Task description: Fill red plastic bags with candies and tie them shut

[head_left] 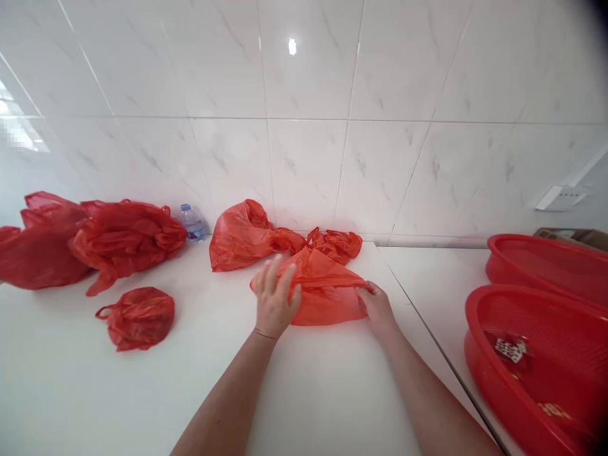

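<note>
A thin red plastic bag lies spread on the white table in front of me. My right hand pinches its right edge between thumb and fingers. At the bag's left side is my left hand, with its fingers spread and slightly blurred; it overlaps the bag, and I cannot tell whether it touches the plastic. Just behind, against the wall, sits a crumpled red bag, with more bunched red plastic to its right.
To the left are a small tied red bag, larger red bags and a water bottle. Red plastic baskets stand on the right, the nearer one holding small packets. A tiled wall closes the back.
</note>
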Tool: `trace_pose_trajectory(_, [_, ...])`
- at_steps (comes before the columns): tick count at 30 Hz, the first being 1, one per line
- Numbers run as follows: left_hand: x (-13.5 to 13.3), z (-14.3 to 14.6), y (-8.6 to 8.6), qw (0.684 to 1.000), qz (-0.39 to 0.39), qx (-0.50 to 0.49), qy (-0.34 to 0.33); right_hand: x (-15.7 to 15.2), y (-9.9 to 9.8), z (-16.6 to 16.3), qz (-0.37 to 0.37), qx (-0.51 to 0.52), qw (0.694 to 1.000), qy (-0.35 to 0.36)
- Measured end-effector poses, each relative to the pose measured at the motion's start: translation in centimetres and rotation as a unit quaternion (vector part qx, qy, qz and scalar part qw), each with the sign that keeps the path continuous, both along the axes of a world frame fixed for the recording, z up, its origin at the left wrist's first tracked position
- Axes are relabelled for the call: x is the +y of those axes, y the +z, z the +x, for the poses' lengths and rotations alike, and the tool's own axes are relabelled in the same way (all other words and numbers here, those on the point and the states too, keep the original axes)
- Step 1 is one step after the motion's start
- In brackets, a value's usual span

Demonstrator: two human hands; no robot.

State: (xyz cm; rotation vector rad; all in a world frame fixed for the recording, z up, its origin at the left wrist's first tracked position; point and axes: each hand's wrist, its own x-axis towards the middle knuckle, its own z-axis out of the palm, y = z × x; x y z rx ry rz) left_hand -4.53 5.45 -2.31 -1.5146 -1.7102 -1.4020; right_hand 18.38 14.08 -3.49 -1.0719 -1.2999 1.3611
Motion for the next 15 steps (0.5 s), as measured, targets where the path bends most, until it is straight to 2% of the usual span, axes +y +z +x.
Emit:
trace_pose_trajectory(2, [0.0,1.3,0.0,0.992,-0.076,0.077,-0.065,-0.4,0.2,-0.2,0.009,-0.026,0.999,0.022])
trace_pose_trajectory(4, [0.4,1.9,-0.4,0.977,-0.166,0.087,-0.1,-0.9,0.3,-0.4,0.026,-0.069,0.997,0.037])
trace_pose_trajectory(6, [1.0,1.7,-1.2,0.966,-0.238,0.046,-0.086,-1.5,0.4,-0.7,0.049,-0.138,0.989,0.008])
trace_pose_trajectory(8, [1.3,0.9,-1.8,0.957,-0.283,-0.011,-0.055,-2.4,0.5,-1.0,0.092,-0.218,0.969,-0.068])
trace_pose_trajectory(11, [1.4,0.0,-2.2,0.951,-0.296,-0.085,-0.027,-4.1,0.9,-1.8,0.222,-0.302,0.916,-0.145])
trace_pose_trajectory(13, [1.3,0.0,-2.1,0.953,-0.272,-0.131,-0.026,-5.3,1.2,-2.7,0.31,-0.326,0.885,-0.119])
trace_pose_trajectory(15, [1.2,0.5,-2.1,0.953,-0.231,-0.188,-0.053,-6.4,1.1,-3.9,0.36,-0.338,0.867,-0.059])
